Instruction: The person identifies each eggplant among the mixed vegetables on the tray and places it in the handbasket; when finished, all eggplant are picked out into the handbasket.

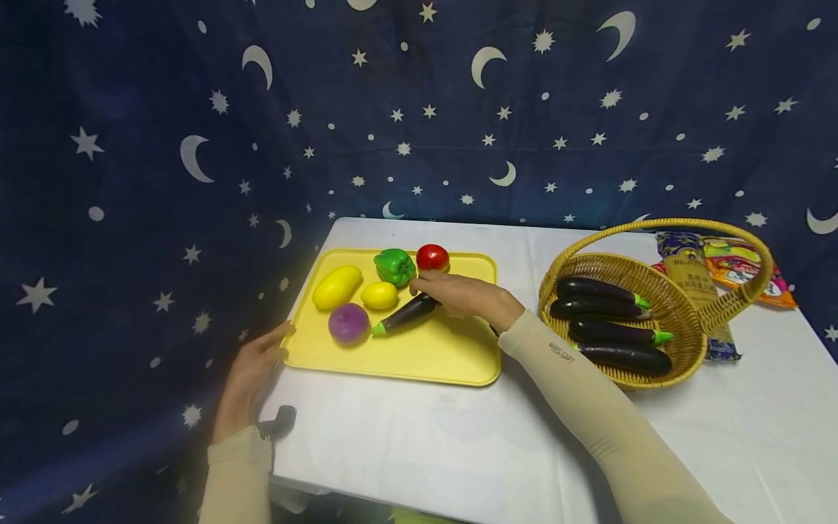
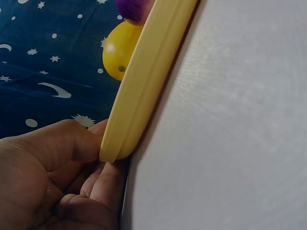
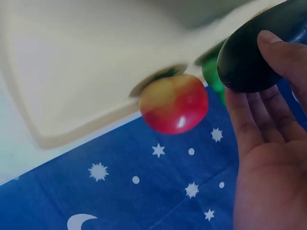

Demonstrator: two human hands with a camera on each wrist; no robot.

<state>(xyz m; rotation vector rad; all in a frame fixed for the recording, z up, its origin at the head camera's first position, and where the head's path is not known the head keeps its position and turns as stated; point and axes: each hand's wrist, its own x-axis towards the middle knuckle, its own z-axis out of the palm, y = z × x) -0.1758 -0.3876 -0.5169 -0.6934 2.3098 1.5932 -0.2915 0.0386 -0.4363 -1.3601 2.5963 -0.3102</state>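
My right hand grips a dark eggplant over the yellow tray; in the right wrist view the thumb lies on one side of the eggplant and the fingers on the other. Its green stem end points left toward a purple onion-like vegetable. With thumb and fingers, my left hand pinches the tray's left corner. Also on the tray are a yellow mango-shaped fruit, a lemon, a green bell pepper and a red round fruit.
Right of the tray stands a wicker basket with a tall handle, holding several eggplants. Behind it lie a long package and a colourful bag. A star-patterned cloth hangs behind the white table.
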